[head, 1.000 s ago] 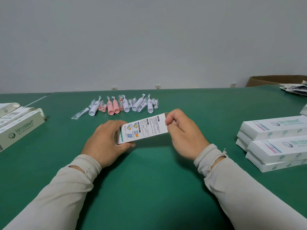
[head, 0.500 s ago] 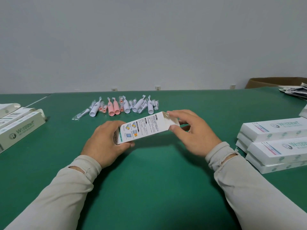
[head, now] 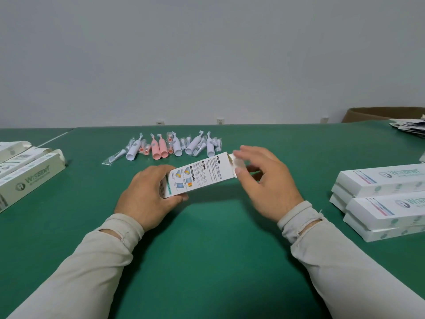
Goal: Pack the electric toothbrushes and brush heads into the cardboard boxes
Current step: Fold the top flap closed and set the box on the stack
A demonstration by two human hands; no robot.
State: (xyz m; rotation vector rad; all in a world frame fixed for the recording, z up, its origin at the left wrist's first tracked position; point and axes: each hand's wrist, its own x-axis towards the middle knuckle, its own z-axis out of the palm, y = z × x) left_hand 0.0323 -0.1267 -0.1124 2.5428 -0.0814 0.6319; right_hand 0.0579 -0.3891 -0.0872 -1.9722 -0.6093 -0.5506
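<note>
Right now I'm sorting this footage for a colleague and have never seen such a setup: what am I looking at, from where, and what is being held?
No machine here: a person wears a camera on the head, looking forward and down at their own bare hands. The left hand grips one end of a small printed cardboard box, held above the green table. The right hand works the flap at the box's open end. Behind lie white and pink electric toothbrushes and wrapped brush heads. Open boxes lie at the left; closed white boxes are stacked at the right.
</note>
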